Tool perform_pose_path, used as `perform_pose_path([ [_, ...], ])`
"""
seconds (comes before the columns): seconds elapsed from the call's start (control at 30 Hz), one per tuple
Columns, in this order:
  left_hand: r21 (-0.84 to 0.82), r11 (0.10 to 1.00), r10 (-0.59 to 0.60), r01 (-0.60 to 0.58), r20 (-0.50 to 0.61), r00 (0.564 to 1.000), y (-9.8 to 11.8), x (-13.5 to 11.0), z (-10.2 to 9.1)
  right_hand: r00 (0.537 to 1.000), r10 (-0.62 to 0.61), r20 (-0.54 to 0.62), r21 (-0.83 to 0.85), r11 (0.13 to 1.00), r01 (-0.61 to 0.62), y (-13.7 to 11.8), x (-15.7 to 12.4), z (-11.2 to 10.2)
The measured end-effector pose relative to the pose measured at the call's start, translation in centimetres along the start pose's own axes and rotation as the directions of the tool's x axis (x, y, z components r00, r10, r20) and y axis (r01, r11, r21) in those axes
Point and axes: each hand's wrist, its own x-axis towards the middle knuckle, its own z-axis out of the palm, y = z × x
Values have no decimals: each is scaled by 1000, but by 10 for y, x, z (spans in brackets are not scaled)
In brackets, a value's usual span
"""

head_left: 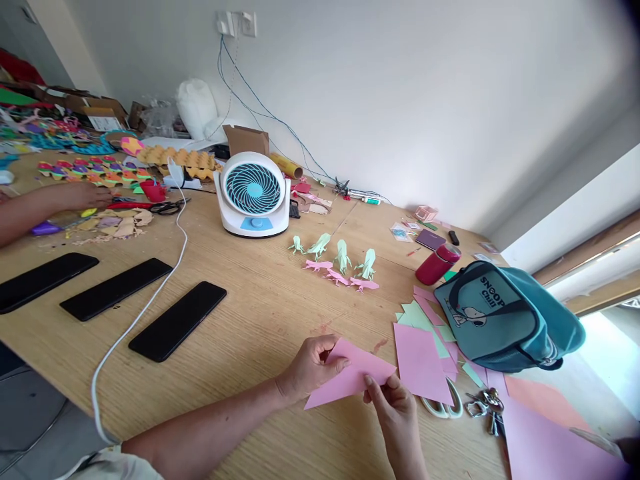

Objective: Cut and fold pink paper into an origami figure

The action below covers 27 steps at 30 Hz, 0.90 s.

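A piece of pink paper is held between my two hands above the wooden table. My left hand pinches its upper left part, thumb on top. At the lower right edge, my right hand grips the paper between thumb and fingers. More pink paper lies just right of my hands, over green and pink scraps. Beneath it, the white handles of scissors stick out partly. Beyond my hands stand several folded green paper figures, with pink ones in front of them.
A white fan stands at the back; its white cable crosses the table. Three black phones lie at left. Another person's hand is by paper scraps. A red bottle, a teal bag and keys are at right.
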Motion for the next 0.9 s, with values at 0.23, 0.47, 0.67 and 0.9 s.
perform_pose_path([
  [0.23,3,989,-149,149,87,985,-5,2,0,986,165,30,100,981,-167,13,6,-1],
  [0.47,-89,982,-151,164,136,979,-5,2,0,977,213,18,143,966,-214,18,4,0],
  [0.67,-70,981,-167,180,164,972,-15,3,-2,975,223,11,149,964,-222,9,6,0],
  [0.9,-82,988,-118,130,140,983,-14,5,-6,977,215,3,146,966,-213,5,8,-4],
])
